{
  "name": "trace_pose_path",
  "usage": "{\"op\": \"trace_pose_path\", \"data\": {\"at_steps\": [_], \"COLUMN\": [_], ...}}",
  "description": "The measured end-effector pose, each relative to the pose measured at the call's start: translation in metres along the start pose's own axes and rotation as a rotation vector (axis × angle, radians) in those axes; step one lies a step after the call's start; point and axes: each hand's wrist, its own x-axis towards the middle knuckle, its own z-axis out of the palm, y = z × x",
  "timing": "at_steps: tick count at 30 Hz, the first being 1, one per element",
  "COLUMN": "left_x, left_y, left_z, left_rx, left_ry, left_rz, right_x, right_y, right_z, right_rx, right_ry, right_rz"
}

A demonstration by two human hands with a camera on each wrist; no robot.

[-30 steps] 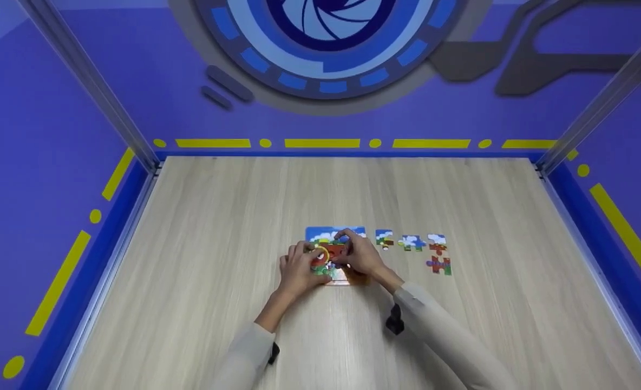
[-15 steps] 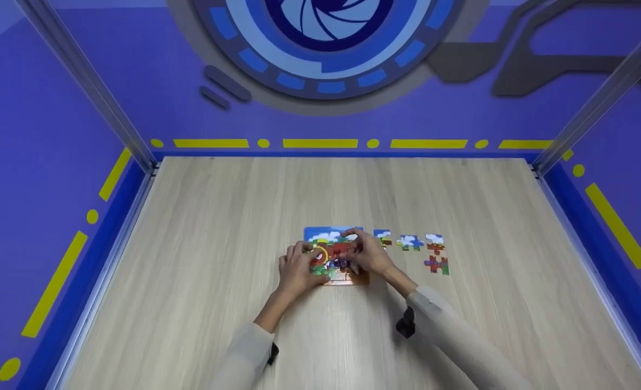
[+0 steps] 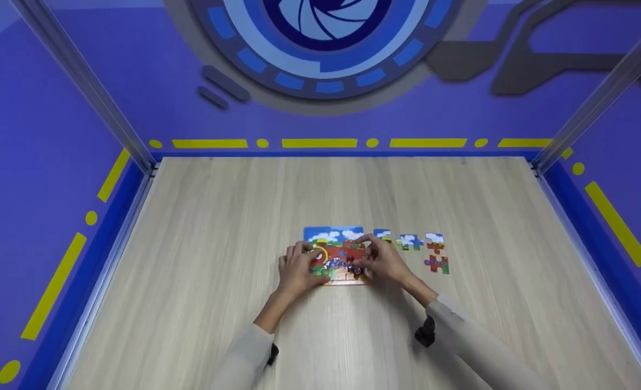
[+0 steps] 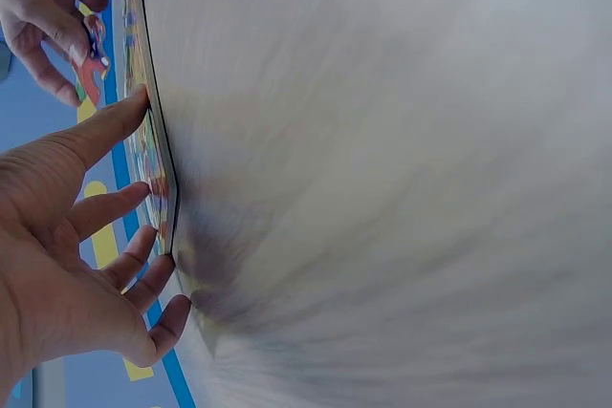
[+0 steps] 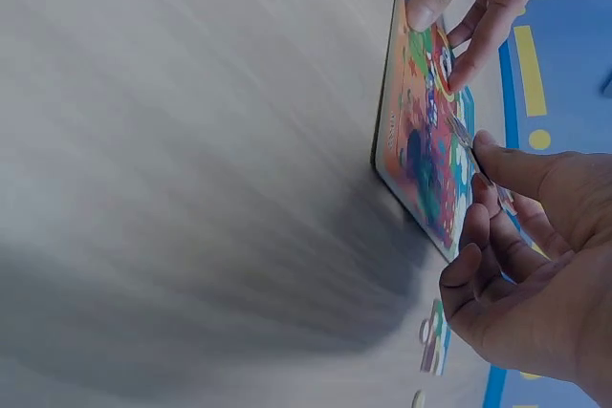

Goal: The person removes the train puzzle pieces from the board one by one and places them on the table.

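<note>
A colourful jigsaw board (image 3: 331, 232) lies flat on the table, with clouds along its far side and a yellow ring at the left. Spread fingers of my left hand (image 3: 296, 271) rest along the board's left side, and its thumb touches the near edge. Over the board's right part, my right hand (image 3: 386, 263) pinches a loose puzzle piece (image 4: 93, 64) between thumb and fingers. The left wrist view shows this piece raised above the board, red with some green. In the right wrist view it appears nearly edge-on, tilted, partly hidden by the fingers.
Right of the board lie several loose pieces: one partly covered by the right hand (image 3: 382, 234), a cloud piece (image 3: 409, 241), another cloud piece (image 3: 435, 241) and a red-and-green piece (image 3: 438, 264). Blue walls (image 3: 320, 127) enclose the wooden table (image 3: 234, 216).
My right hand has shifted right and slightly towards me across the board, with the piece in its fingers, uncovering more of the picture's middle. My left hand has stayed in place.
</note>
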Motion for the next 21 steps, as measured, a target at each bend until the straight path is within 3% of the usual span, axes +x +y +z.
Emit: {"op": "trace_pose_path", "data": {"at_steps": [9,21], "left_x": [-0.001,-0.001], "left_y": [-0.001,-0.001], "left_z": [0.001,0.001], "left_rx": [0.009,-0.01], "left_ry": [0.013,0.011], "left_rz": [0.003,0.001], "right_x": [-0.013,-0.03], "right_y": [0.013,0.029], "right_z": [-0.015,-0.032], "right_rx": [-0.019,-0.043], "right_ry": [-0.003,-0.008], "right_rz": [-0.058,-0.031]}}
